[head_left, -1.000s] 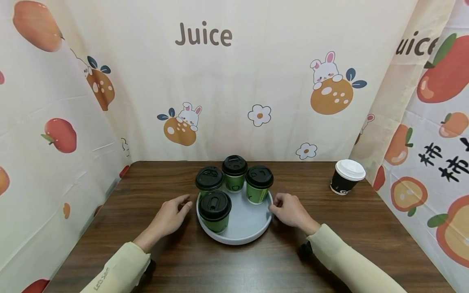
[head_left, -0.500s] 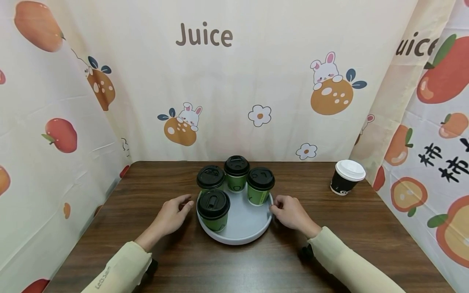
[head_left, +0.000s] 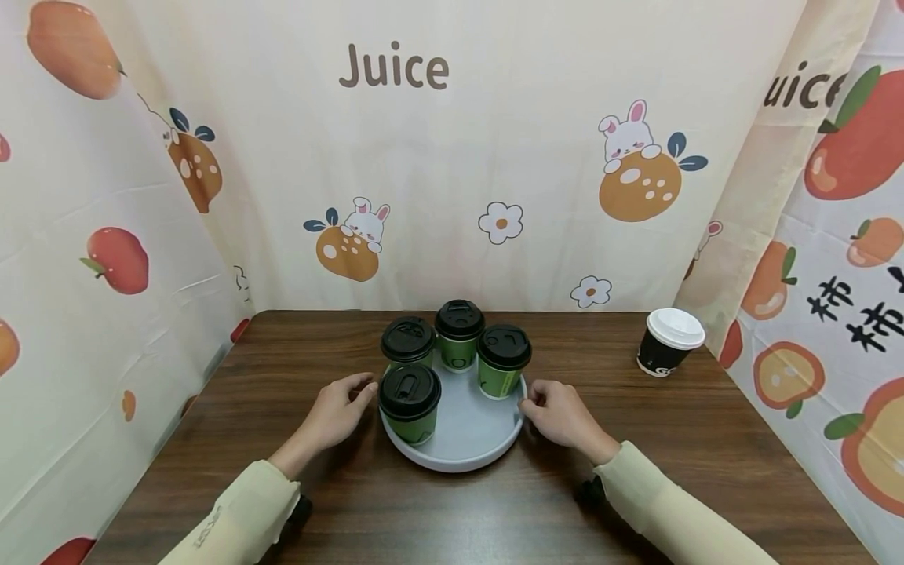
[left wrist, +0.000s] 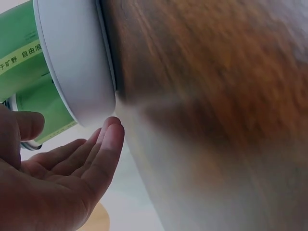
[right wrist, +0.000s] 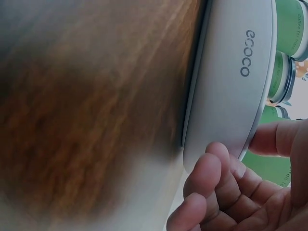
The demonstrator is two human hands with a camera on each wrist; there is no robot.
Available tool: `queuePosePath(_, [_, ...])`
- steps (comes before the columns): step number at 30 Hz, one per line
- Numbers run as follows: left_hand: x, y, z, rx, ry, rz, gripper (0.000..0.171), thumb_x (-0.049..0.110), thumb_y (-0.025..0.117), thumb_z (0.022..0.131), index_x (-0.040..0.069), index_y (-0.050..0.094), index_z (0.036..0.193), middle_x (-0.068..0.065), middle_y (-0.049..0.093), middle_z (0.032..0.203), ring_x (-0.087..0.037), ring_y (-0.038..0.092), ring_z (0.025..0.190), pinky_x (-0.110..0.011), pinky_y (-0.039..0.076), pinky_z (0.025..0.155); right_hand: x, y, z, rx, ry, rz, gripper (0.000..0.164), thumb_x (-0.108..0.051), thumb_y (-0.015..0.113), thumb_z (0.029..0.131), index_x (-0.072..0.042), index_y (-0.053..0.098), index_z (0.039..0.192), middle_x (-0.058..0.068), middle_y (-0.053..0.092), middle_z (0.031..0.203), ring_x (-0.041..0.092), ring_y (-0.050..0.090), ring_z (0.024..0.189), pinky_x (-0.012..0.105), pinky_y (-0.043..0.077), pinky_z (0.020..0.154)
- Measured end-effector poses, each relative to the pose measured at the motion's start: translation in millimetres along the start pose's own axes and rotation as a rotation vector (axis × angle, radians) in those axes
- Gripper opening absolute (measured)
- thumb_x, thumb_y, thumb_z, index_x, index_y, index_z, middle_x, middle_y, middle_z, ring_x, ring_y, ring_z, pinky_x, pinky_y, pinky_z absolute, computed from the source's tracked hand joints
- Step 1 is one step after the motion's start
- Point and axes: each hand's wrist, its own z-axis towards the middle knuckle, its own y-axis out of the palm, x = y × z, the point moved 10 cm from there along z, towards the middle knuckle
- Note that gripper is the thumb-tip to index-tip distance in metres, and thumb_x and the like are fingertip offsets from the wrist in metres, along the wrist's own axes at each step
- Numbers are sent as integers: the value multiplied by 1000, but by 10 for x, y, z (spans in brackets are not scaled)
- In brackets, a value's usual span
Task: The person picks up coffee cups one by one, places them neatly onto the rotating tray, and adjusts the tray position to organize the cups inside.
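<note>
A round pale turntable tray (head_left: 466, 439) sits on the table, with a thin dark gap under its rim. Several green paper cups with black lids stand upright on it, among them one at the front left (head_left: 410, 404) and one at the right (head_left: 503, 361). My right hand (head_left: 561, 412) pinches the tray's right rim, thumb on the rim edge and curled fingers against the side wall. My left hand (head_left: 335, 412) is by the left rim, thumb and fingers apart. In the left wrist view its fingertips (left wrist: 114, 132) come close to the tray's wall; contact is unclear.
A black paper cup with a white lid (head_left: 669, 341) stands at the back right of the brown wooden table (head_left: 452, 522). Printed curtains (head_left: 452, 157) enclose the back and both sides.
The tray and its cups have turned clockwise a little: the back and right cups shifted right, the front-left cup slightly left. My left hand has moved slightly right, towards the tray.
</note>
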Motion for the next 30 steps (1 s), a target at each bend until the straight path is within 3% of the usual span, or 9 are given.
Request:
queuePosePath(8, [-29, 4, 34, 22, -21, -7, 37, 21, 55, 107, -3, 63, 135, -17, 71, 122, -30, 67, 108, -49, 54, 92, -10, 15, -50, -8, 1, 4, 20, -14, 65, 91, -15, 59, 72, -3, 53, 60, 13, 49, 55, 28, 38, 51])
queuePosePath(15, [-77, 44, 59, 0, -66, -46, 38, 21, 53, 108, -1, 62, 137, -13, 72, 117, -20, 68, 94, -38, 55, 82, -21, 16, -82, 9, -5, 1, 23, -14, 66, 90, -15, 57, 69, -4, 51, 60, 13, 48, 56, 27, 37, 51])
queuePosePath(20, [-115, 77, 75, -13, -100, -130, 40, 21, 52, 109, -4, 59, 139, -14, 72, 112, -20, 70, 87, -33, 57, 74, -30, 28, -117, 7, 2, -5, 23, -14, 66, 89, -15, 58, 68, -4, 51, 59, 13, 47, 56, 27, 36, 50])
queuePosePath(30, [-195, 178, 160, -50, -167, -285, 39, 19, 52, 109, -6, 59, 138, -16, 70, 110, -22, 70, 85, -36, 61, 77, -48, 70, -155, 0, -6, 5, 25, -15, 68, 89, -16, 57, 66, -6, 50, 59, 11, 46, 54, 25, 36, 50])
